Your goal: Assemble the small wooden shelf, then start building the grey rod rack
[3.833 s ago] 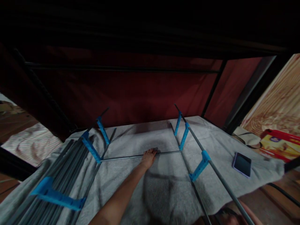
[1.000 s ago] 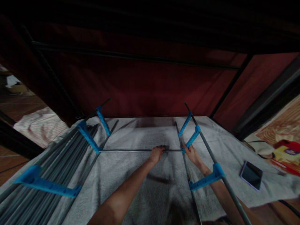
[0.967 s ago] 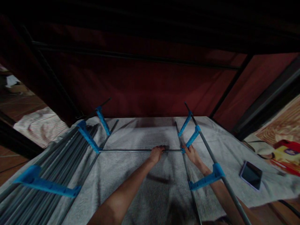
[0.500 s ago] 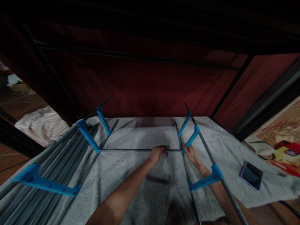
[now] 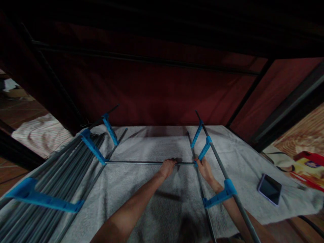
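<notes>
Gripping, inward from the far edge of the grey cloth point(image 5: 152, 148), a thin crossbar point(image 5: 134, 163) in the left hand point(image 5: 168, 167) while pinching the blue bracket point(image 5: 204, 149) at its right end with the right hand point(image 5: 205, 169), apparently joining both and likely needing a straight, steady push.

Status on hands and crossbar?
Left hand gripping metal crossbar; right hand touching blue bracket. Crossbar spans left frame to right frame. Smartphone off right, out of the way.

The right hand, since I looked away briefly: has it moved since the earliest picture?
Yes: judged against the phone lying on the cloth, the right hand has moved forward and left, to the foot of a blue bracket.
</notes>
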Available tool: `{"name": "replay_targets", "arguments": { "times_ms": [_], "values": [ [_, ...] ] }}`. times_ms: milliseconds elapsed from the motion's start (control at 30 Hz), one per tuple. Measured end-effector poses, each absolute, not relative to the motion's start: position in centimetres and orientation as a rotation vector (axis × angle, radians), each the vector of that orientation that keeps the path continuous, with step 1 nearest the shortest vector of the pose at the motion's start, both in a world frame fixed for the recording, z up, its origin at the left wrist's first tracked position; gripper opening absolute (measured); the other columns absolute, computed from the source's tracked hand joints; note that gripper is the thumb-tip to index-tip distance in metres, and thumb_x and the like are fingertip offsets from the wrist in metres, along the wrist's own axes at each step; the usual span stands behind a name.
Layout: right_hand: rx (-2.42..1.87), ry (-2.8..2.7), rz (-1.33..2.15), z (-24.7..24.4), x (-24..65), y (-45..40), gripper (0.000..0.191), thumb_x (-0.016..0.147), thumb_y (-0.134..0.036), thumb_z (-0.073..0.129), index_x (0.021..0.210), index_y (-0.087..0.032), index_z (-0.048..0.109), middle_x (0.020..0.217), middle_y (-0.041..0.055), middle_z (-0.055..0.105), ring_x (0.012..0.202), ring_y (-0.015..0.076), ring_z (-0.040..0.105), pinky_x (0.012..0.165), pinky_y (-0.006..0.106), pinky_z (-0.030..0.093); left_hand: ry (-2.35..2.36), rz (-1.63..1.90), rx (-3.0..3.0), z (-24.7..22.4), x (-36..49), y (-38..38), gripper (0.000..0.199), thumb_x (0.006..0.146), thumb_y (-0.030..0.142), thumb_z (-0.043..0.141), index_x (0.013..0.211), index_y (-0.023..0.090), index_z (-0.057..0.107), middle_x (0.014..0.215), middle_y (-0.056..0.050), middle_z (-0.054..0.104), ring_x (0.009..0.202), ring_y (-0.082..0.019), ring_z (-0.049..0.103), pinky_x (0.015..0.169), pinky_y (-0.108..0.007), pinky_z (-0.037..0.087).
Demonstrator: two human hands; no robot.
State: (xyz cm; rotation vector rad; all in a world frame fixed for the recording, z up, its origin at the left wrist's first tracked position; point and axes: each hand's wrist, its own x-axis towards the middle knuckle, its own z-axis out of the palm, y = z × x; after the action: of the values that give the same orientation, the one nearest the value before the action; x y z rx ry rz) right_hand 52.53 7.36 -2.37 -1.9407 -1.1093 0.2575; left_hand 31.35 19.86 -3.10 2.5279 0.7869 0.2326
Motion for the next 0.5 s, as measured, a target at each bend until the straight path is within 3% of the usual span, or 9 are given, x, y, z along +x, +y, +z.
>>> {"name": "replay_targets", "arguments": {
  "times_ms": [133, 300, 500],
  "values": [
    [-1.861, -1.167, 0.291, -3.1, 53.0, 6.7, 0.041, 0.079, -0.041, 0.045, 0.111, -0.019, 0.055, 0.107, 0.0102, 0.066, 0.099, 0.0272, 0.062, 0.09, 0.04, 0.048, 0.758, 0.213, 2.589, -2.6, 31.1, 19.8, 0.033, 0.087, 0.016, 0.045, 0.112, 0.023, 0.065, 0.114, -0.006, 0.066, 0.106, -0.019, 0.06, 0.098, -0.034, 0.045],
    [-1.767, -1.235, 0.356, -4.5, 52.9, 5.6, 0.033, 0.07, -0.032, 0.046, 0.098, -0.021, 0.059, 0.096, 0.005, 0.068, 0.091, 0.0246, 0.063, 0.088, 0.039, 0.05, 0.751, 0.194, 2.646, -2.5, 30.8, 19.8, 0.032, 0.088, 0.017, 0.046, 0.114, 0.023, 0.064, 0.116, -0.007, 0.065, 0.108, -0.02, 0.06, 0.098, -0.034, 0.044],
    [-1.819, -1.171, 0.354, -5.3, 52.6, 5.7, 0.031, 0.07, -0.031, 0.042, 0.092, -0.022, 0.061, 0.091, 0.0079, 0.069, 0.085, 0.0285, 0.064, 0.085, 0.046, 0.05, 0.763, 0.16, 2.678, -2.4, 30.8, 19.7, 0.032, 0.092, 0.022, 0.039, 0.114, 0.022, 0.063, 0.117, -0.009, 0.064, 0.105, -0.022, 0.061, 0.095, -0.038, 0.047]
  ]
}}
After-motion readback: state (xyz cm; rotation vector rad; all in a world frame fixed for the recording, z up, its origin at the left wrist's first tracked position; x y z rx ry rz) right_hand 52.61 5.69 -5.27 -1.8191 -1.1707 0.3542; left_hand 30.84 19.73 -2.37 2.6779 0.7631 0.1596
